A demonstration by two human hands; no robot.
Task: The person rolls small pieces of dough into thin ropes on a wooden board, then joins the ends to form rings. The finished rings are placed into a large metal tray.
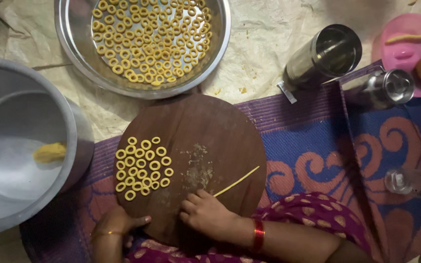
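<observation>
Lower centre of the frame: right hand (205, 213), red bangle (258, 235) at the wrist, fingers curled loosely and pressed on the near end of a thin yellow dough strand (237, 181) slanting up to the right across the round wooden board (220, 131). Lower left: left hand (118, 225), mostly flat, gripping the board's near rim, nothing else held. Left part of the board: tight cluster of small dough rings (142, 167), touching one another; floury smear at the board's middle. Far left: large metal pot (6, 160) with a lump of yellow dough (49, 152) inside. Top centre: steel plate (74, 34) full of more rings. Upper right: two steel tumblers (322, 57) lying on their sides beside a pink lid (410, 53). Underneath: purple patterned mat (317, 146).
</observation>
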